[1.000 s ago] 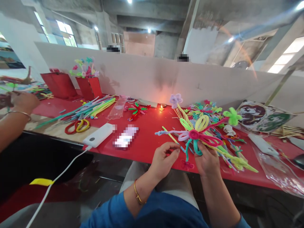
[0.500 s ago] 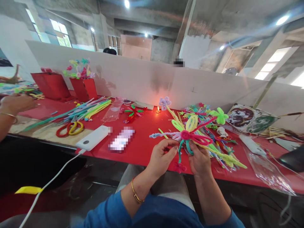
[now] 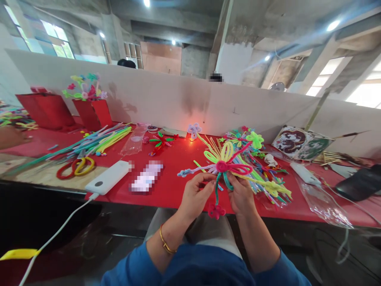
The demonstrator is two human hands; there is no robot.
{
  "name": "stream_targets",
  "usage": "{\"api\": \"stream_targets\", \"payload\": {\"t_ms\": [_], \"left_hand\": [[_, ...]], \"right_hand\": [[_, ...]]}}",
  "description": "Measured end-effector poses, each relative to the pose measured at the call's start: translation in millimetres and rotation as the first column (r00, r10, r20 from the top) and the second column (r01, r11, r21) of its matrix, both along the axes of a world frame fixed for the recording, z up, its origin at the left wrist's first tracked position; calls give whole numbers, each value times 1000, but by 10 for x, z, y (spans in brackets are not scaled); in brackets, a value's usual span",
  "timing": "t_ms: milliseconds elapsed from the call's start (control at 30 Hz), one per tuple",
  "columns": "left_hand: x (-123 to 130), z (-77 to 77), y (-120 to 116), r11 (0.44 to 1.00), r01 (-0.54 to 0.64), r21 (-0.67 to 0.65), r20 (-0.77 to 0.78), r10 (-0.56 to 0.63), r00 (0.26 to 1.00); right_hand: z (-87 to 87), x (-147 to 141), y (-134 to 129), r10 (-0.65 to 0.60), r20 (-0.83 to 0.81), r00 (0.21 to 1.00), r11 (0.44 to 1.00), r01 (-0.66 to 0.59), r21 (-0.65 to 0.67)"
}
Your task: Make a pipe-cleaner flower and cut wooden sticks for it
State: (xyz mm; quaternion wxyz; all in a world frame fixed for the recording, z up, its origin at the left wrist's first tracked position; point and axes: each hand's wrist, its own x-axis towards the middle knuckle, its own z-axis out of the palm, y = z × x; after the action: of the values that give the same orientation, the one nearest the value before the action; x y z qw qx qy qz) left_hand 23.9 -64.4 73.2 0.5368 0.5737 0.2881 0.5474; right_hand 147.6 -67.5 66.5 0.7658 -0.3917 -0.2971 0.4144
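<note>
A many-coloured pipe-cleaner flower (image 3: pixel 222 166) is held up over the near edge of the table. It has a pink coiled centre, looped yellow, pink and teal petals, and arms tipped with small blossoms. My right hand (image 3: pixel 242 194) pinches it at the teal loop on its lower side. My left hand (image 3: pixel 197 194), fingers curled and thumb against them, grips at the lower left, beside the teal stem that ends in a dark pink blossom (image 3: pixel 216 211). The exact spot under my left fingertips is hidden.
Behind the flower a small flame (image 3: pixel 192 138) burns near the white partition (image 3: pixel 166 95). Left lie a phone (image 3: pixel 148 177), a white power bank (image 3: pixel 108 177), scissors (image 3: pixel 76 167) and loose pipe cleaners (image 3: pixel 89 143). Another person's hand (image 3: pixel 13 136) shows at far left.
The whole view has shifted, so the table things appear further left. My hands keep hold of the flower, with little change in their grip. The other person's arm has mostly left the view.
</note>
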Motion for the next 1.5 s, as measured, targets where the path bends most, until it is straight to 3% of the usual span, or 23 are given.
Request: {"api": "stream_targets", "payload": {"t_ms": [233,433,967,1067,1167,1233,1333,1433,1500], "left_hand": [[16,-137,100,997,-57,-59,0,57,998],[11,-202,130,991,-68,-114,-30,65,997],[-53,-236,100,981,-163,-107,-17,163,987],[-67,-256,92,978,-175,-116,-14,175,985],[-53,-232,76,975,-174,-135,-3,175,985],[-31,-196,75,977,-126,-170,43,135,990],[-18,-162,108,961,29,-274,188,24,982],[-64,-178,171,914,153,-376,335,-20,942],[-121,-203,210,883,210,-420,404,-25,914]], "right_hand": [[39,-22,1,105,34,994,989,-101,-109],[25,-16,-6,183,13,983,976,-181,-119],[-73,54,-3,133,-78,988,979,-143,-143],[-90,50,-24,127,-34,991,981,-131,-144],[-87,26,-44,139,157,978,985,-120,-124],[-71,4,-56,96,414,905,995,-74,-69],[-42,-38,-71,1,776,631,997,-57,44],[-49,-89,-74,-16,941,338,982,-171,78],[-88,-129,-70,-22,977,214,970,-232,72]]}}
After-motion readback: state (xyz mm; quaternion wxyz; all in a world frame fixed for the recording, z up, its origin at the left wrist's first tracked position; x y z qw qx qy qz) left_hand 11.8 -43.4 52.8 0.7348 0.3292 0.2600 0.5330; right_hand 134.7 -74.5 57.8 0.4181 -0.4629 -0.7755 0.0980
